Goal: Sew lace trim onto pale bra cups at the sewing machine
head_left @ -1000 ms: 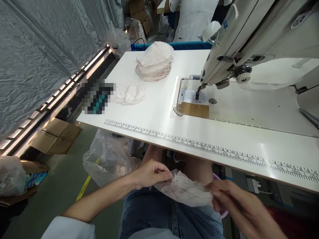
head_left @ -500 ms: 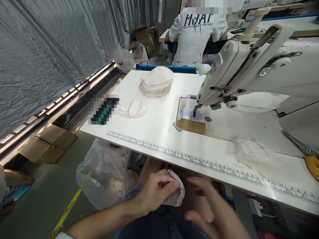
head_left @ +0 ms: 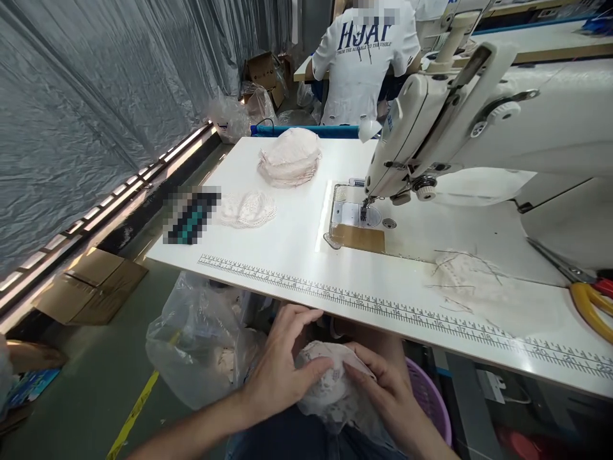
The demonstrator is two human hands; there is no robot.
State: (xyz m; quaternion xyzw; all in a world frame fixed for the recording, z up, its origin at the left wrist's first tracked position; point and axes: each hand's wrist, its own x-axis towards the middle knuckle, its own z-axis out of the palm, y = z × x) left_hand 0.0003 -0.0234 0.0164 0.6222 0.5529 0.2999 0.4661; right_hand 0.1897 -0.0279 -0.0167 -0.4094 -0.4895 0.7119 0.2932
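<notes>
A pale pink lace cloth piece (head_left: 328, 377), rounded like a cup, lies bunched over my lap below the table edge. My right hand (head_left: 383, 390) pinches its right side between thumb and fingers. On its left side rests the thumb of my left hand (head_left: 285, 367), whose other fingers are stretched out and apart toward the table edge. Sheer fabric hangs below the piece, partly behind my right hand. On the white sewing table (head_left: 287, 255) lie a stack of pale pink cloth pieces (head_left: 290, 156) and a flat lace piece (head_left: 246, 209).
A sewing machine (head_left: 431, 140) stands at right, with loose cloth and threads (head_left: 469, 281) in front and yellow-handled scissors (head_left: 591, 306) beside it. Under the table are a clear plastic bag (head_left: 191, 351) and a purple basket (head_left: 428, 399). A person in a white shirt (head_left: 364, 70) sits beyond.
My right hand, blurred before, has come in and now grips the cloth. My left hand has loosened from its pinch and spread its fingers. The view has shifted slightly right.
</notes>
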